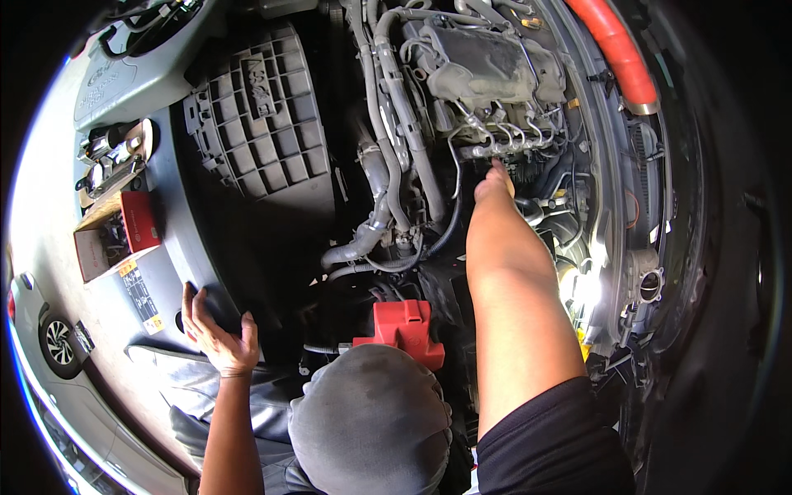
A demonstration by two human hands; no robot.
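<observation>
My right arm stretches forward into a car's engine bay. My right hand [493, 183] is at the near side of the engine, just below a row of bent metal fuel pipes [511, 142]; most of its fingers are hidden, so what it touches does not show. Far to the left, my left hand [221, 340] rests with fingers spread on the edge of the grey body panel [183, 247] and holds nothing. Thick grey hoses [396, 115] run beside the engine, left of my right hand. Above the pipes sits a dusty engine cover [474, 70].
A red cardboard box [142, 221] of small parts and a tray of metal pieces [147, 140] lie on the panel. A ribbed black plastic cover [272, 115], red plastic cover [404, 328], bright lamp [584, 289] and red hose [612, 45] surround the work. A rounded grey cap-like shape [370, 421] fills the bottom.
</observation>
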